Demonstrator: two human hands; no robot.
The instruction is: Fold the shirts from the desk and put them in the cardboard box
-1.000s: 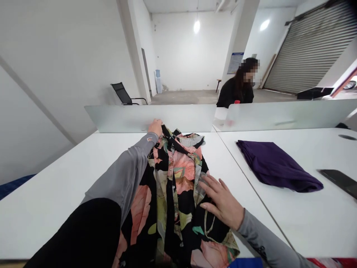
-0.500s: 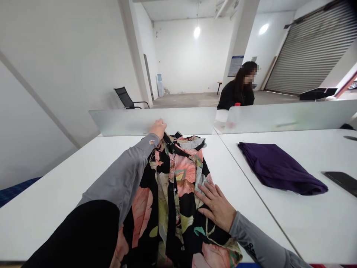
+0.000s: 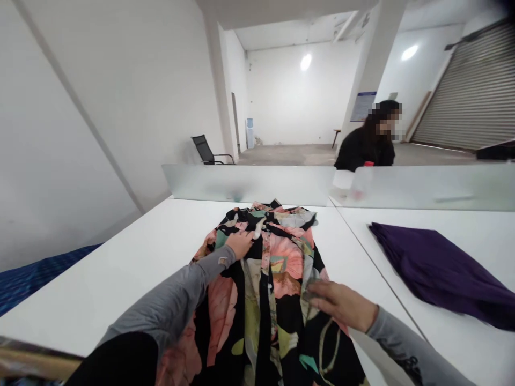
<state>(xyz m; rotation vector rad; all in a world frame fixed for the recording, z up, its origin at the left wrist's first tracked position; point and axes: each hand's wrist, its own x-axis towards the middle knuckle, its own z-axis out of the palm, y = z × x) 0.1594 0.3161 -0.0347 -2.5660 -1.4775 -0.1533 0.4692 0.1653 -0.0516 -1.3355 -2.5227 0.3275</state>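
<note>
A floral shirt (image 3: 284, 262) in black, pink, green and cream lies spread on the white table, its collar toward the divider and its lower part running out of view at the bottom. My left hand (image 3: 240, 244) rests on the upper left of the shirt, below the collar, fingers extended over the fabric. On the right side of the shirt is my right hand (image 3: 344, 303), fingers stretched toward the front placket and slightly smeared by motion. Whether the right fingertips press on the cloth I cannot tell.
A folded dark purple cloth (image 3: 438, 268) lies on the adjoining table to the right. A frosted divider (image 3: 249, 182) runs along the table's far edge. Beyond it are a person in black (image 3: 364, 145), a red-capped bottle (image 3: 368, 164) and a black chair (image 3: 205, 150).
My left hand has come down from the shirt's top corner onto its upper left, where the cloth now lies spread wider. My right hand has shifted slightly. The view has turned left.
</note>
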